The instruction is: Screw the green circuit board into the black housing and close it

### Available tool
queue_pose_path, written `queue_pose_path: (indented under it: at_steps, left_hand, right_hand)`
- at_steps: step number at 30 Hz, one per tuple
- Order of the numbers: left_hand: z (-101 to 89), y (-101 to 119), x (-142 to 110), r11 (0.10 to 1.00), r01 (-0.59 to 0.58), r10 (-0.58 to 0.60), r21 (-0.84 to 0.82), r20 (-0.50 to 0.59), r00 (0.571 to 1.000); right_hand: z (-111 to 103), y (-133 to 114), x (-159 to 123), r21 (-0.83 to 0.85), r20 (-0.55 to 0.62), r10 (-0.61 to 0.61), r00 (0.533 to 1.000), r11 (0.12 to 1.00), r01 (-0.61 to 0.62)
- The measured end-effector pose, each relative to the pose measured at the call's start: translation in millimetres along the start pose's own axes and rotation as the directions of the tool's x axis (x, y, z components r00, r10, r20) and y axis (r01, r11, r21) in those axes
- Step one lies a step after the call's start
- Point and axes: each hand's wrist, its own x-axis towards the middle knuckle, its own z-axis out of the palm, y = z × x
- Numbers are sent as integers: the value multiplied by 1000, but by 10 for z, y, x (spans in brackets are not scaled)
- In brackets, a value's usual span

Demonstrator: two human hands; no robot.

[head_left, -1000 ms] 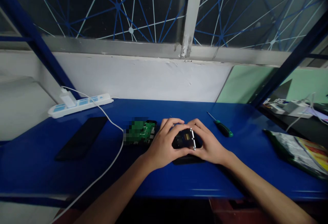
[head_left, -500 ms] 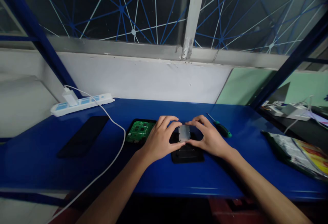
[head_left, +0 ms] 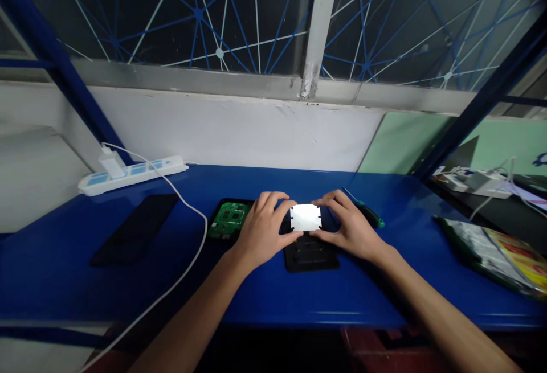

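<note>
One bright plate (head_left: 305, 217), head view, lower centre of frame; the grip of left hand (head_left: 261, 229) and right hand (head_left: 354, 226) holds its opposite edges. Black cover (head_left: 311, 257) shows just below; green circuit board (head_left: 229, 219), left of centre.

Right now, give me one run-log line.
left hand: grips plate | right hand: grips plate | black panel: on table | board: beside left hand | screwdriver: beyond right hand

The power strip (head_left: 140, 172) holds 1 white charger (head_left: 111, 163).
</note>
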Motion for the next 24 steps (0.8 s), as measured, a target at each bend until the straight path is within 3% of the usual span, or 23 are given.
queue_pose_path:
  at_steps: [24]
  left_hand:
    - [-18,3,-23,999,-27,27,16,32,999]
  right_hand:
    - [2,-42,-4,30,-8,-40,999,999,40]
